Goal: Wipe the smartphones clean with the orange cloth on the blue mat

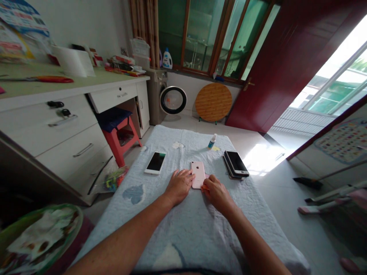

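Observation:
A pink phone [197, 175] lies back side up on the light blue cloth [183, 225] that covers the table. The fingers of my left hand [179, 186] rest flat and slightly spread against the phone's left edge. At its lower right edge, my right hand [216, 191] has its fingers pinched on an orange cloth [204, 188], of which only a small part shows. Farther left lies a white phone [155, 163] with its dark screen up. A stack of phones [236, 163] sits on the right side. Behind the pink phone stands a small spray bottle [212, 141].
A white desk with drawers [65, 126] runs along the left, with a red stool [120, 135] under it. A bin [43, 236] is at the lower left. Beyond the table are an open washing machine [156, 95] and a round wooden board [213, 102].

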Demonstrator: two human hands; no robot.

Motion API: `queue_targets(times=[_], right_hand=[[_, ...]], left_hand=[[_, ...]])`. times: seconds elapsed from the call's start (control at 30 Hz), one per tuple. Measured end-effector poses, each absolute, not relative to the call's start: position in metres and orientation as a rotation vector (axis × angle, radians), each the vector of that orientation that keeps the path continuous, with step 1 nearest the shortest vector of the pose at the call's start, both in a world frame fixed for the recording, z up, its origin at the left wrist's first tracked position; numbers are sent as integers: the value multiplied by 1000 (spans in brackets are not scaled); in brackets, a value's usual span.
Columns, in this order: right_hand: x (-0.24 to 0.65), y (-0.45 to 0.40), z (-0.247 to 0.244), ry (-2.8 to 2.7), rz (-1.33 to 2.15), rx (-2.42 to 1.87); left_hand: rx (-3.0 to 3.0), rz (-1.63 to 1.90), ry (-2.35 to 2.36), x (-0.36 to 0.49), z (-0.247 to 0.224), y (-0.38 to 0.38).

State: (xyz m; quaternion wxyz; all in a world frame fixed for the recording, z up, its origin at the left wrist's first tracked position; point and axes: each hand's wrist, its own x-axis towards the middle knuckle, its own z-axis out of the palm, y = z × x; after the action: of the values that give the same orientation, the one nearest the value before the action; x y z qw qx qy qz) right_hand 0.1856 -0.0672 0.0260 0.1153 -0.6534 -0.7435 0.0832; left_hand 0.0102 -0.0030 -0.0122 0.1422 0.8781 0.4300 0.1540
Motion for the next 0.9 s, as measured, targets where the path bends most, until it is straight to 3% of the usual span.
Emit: queue_targets(times=[0.5, 0.9], right_hand=[[148, -56, 23, -2244, 215, -1865], [189, -65, 23, -2138, 304, -1900]], left_hand=[[2543, 492, 1190, 8, -10, -6], [2552, 446, 1227, 10, -15, -3]])
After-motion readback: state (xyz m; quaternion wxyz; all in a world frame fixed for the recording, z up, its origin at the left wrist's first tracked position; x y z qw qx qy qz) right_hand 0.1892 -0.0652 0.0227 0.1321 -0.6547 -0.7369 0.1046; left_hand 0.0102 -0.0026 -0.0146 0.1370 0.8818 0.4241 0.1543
